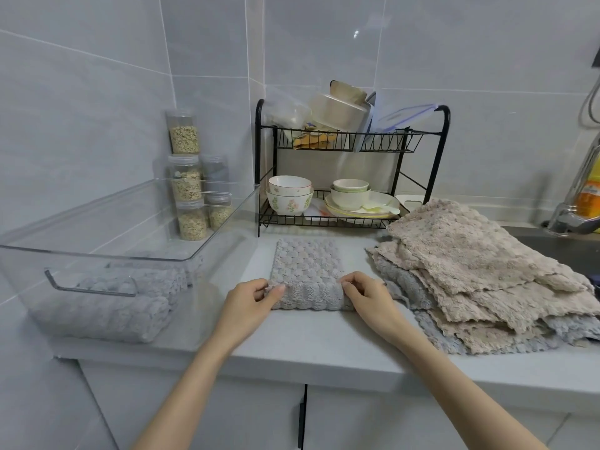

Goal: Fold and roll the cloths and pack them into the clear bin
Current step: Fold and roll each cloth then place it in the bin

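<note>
No text can be read; the label on the orange bottle (589, 193) seems printed but is too blurred.

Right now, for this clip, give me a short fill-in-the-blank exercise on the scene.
1. The cloth pinched by the left hand and right hand is coloured ___.
2. The clear bin stands to its ___.
3. The unfolded pile lies to its ___.
Missing words: grey; left; right.
</note>
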The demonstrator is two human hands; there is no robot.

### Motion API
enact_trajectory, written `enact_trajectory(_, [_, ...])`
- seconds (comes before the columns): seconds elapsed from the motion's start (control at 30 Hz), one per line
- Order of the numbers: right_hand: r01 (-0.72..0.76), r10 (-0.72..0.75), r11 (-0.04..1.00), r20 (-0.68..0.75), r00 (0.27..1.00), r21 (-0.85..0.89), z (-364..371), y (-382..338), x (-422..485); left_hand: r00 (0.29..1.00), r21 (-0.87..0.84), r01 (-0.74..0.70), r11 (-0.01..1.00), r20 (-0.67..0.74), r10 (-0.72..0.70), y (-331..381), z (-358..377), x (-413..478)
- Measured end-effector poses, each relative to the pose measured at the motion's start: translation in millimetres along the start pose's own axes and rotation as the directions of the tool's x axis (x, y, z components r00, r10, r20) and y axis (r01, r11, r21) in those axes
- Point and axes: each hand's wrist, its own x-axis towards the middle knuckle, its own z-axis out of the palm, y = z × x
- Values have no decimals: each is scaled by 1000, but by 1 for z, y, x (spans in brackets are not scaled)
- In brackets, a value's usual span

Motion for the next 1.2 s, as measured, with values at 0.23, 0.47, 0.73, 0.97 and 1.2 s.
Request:
enact_trajectory(0.23, [41, -34, 997, 102, 994, -66, -5, -2, -6, 995, 23, 8, 1000, -103, -5, -5, 6, 10])
enact_trajectory(0.47, [-12, 3, 994, -82, 997, -112, 3, 6, 4, 986, 109, 1, 994, -165, 18, -4, 11, 15])
enact_trajectory(0.73, [-118, 23, 944, -295, 955, -309, 13, 2, 5, 966, 338, 100, 936, -257, -11, 2, 23, 17])
enact_trajectory(0.97, [93, -392, 751, -329, 859, -653, 18, -5, 3, 957, 426, 158, 891, -290, -31, 3, 27, 18])
enact_trajectory(1.2, [527, -494, 690, 210, 844, -496, 47, -20, -6, 963, 439, 169, 883, -262, -54, 4, 27, 18])
